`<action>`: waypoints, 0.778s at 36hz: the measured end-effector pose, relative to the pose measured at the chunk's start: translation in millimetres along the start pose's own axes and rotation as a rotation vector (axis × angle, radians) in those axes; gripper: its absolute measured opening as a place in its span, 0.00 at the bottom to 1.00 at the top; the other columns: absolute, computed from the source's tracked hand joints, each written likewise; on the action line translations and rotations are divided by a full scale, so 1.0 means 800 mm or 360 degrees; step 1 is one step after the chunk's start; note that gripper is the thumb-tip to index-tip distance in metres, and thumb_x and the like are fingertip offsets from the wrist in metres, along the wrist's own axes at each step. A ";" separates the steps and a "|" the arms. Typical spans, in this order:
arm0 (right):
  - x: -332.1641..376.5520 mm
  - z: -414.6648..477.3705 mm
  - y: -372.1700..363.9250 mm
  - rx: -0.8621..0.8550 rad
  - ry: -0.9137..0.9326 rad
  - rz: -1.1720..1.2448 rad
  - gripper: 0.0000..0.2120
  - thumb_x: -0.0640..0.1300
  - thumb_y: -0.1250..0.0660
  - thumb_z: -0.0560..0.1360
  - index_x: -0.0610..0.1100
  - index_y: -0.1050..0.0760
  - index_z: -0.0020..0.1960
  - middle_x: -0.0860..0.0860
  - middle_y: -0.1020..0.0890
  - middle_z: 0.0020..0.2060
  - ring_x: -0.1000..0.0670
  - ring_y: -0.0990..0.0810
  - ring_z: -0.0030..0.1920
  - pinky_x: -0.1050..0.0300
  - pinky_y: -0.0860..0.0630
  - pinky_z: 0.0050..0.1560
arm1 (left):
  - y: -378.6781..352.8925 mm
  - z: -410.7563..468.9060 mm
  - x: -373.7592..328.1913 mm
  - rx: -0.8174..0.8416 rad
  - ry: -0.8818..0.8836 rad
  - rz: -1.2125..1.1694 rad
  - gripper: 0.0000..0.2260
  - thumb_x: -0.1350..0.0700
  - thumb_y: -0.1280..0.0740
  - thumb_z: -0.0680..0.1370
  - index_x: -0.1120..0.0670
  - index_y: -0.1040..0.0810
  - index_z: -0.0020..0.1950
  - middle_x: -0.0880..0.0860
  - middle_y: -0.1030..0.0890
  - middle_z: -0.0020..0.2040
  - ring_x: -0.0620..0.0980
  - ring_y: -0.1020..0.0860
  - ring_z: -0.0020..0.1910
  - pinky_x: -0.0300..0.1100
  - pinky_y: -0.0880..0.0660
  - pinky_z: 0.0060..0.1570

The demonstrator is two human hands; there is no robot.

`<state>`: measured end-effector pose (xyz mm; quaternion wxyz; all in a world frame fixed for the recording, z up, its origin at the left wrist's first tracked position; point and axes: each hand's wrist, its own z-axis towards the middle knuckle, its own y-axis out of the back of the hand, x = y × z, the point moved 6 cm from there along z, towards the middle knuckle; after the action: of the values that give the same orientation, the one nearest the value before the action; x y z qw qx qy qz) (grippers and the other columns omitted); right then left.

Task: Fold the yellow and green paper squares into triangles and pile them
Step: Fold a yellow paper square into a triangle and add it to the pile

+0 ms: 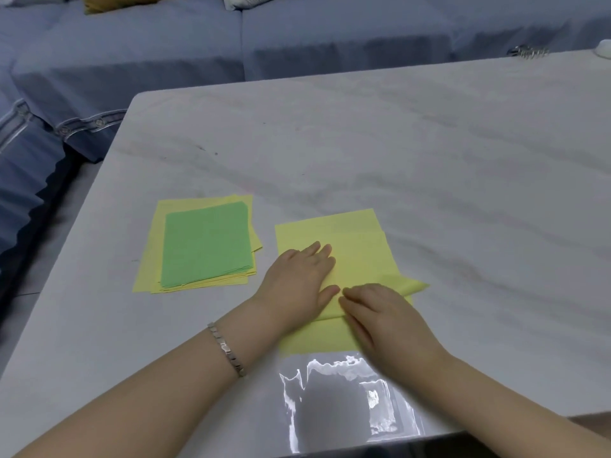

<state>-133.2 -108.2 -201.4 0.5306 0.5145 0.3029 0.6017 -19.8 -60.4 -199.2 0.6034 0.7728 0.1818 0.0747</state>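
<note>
Pressing flat-fingered, left hand [297,279] and right hand [386,315] pin yellow sheet [357,246] on glossy marbled counter [429,143]; blue sofa [165,44] behind

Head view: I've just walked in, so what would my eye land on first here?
Two bare hands sit at the near middle of the pale table: the left hand and right hand press flat on partly folded yellow paper. Just left of them lies a stack of yellow squares topped by a bright green sheet. A metal bracelet shines on the left wrist.
</note>
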 end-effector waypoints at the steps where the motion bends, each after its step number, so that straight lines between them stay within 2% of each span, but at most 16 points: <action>1: 0.002 -0.006 0.002 -0.0046 0.0014 -0.0004 0.14 0.43 0.42 0.75 0.38 0.20 0.49 0.46 0.18 0.45 0.44 0.21 0.43 0.57 0.31 0.49 | -0.002 -0.002 -0.001 0.0005 0.0016 -0.0017 0.25 0.44 0.48 0.81 0.52 0.45 0.75 0.49 0.50 0.77 0.47 0.52 0.76 0.43 0.51 0.71; 6: 0.013 -0.026 0.004 -0.0173 0.0103 -0.0067 0.14 0.43 0.41 0.75 0.37 0.20 0.50 0.45 0.18 0.46 0.46 0.24 0.48 0.54 0.31 0.57 | -0.009 -0.010 -0.005 0.0012 0.0113 -0.0075 0.27 0.42 0.49 0.80 0.52 0.50 0.76 0.48 0.55 0.77 0.46 0.57 0.76 0.45 0.57 0.73; 10: 0.019 -0.031 0.002 -0.0144 0.0056 -0.0222 0.15 0.45 0.42 0.75 0.39 0.19 0.50 0.48 0.18 0.46 0.47 0.21 0.49 0.51 0.32 0.59 | -0.015 -0.014 -0.006 0.0027 0.0155 -0.0025 0.28 0.40 0.52 0.80 0.51 0.53 0.77 0.47 0.58 0.77 0.46 0.59 0.75 0.47 0.58 0.73; 20: -0.012 -0.049 0.020 -0.0181 -0.0241 -0.0481 0.18 0.49 0.43 0.75 0.39 0.19 0.50 0.47 0.18 0.45 0.45 0.20 0.50 0.46 0.34 0.61 | -0.015 -0.017 -0.005 0.0036 0.0179 -0.0004 0.29 0.39 0.53 0.80 0.50 0.54 0.77 0.45 0.59 0.77 0.46 0.61 0.75 0.49 0.59 0.73; 28: -0.062 -0.075 0.053 -0.0252 -0.0472 -0.0542 0.18 0.49 0.43 0.75 0.38 0.20 0.49 0.46 0.18 0.46 0.43 0.22 0.55 0.47 0.34 0.58 | -0.014 -0.017 -0.005 0.0042 0.0188 -0.0020 0.28 0.39 0.53 0.80 0.50 0.54 0.77 0.44 0.60 0.77 0.45 0.61 0.75 0.48 0.58 0.73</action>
<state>-208.3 -155.5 -194.7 0.7019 0.4955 0.2559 0.4431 -30.5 -47.1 -205.8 0.5820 0.7737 0.2229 0.1139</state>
